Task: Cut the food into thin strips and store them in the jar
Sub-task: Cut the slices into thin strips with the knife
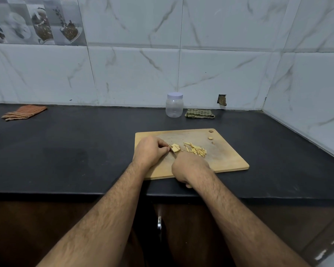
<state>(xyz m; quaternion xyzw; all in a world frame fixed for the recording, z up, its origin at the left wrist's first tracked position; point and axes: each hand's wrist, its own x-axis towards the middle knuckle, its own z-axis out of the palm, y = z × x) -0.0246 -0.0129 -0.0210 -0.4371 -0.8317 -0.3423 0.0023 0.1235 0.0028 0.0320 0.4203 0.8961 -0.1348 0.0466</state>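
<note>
The left hand [149,150] curls its fingers, pinching the food [175,147] on the cutting board [228,158]. The right hand [189,168] wraps round the knife [173,153]. The jar [174,105] stands behind, lid on.

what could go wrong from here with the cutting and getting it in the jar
The left hand pinches the slices with fingertips right beside the knife blade, so a slip may nick them. The cut strips lie loose near the right hand and could scatter across the cutting board. The jar stands by the wall with its lid on, so transfer needs a free hand first.
</note>
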